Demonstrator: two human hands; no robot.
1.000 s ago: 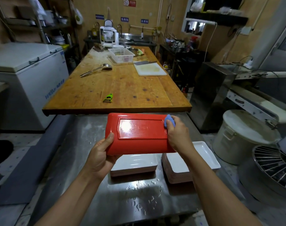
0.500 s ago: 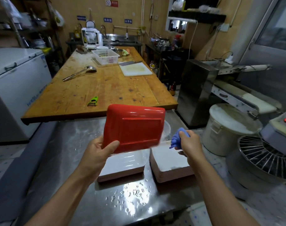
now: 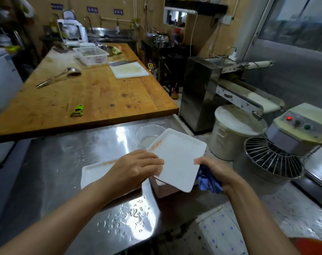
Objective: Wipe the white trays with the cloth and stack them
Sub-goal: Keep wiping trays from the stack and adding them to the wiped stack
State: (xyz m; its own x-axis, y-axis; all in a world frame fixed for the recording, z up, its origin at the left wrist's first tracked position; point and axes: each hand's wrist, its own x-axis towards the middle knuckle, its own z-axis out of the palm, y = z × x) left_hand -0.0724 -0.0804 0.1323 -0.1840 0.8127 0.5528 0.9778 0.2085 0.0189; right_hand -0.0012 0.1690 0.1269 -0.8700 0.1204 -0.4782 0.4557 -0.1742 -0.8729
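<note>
Mid-wipe: white tray (image 3: 176, 159) held tilted above the right stack (image 3: 162, 190), left hand (image 3: 134, 168) gripping its edge, right hand (image 3: 215, 170) clutching blue cloth (image 3: 208, 183) (bunched). Next, probably: wipe face, then stack.

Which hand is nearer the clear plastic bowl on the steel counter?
Left. The left hand sits just below the bowl; the right hand, gripping the blue cloth, is farther off across the lifted tray.
</note>
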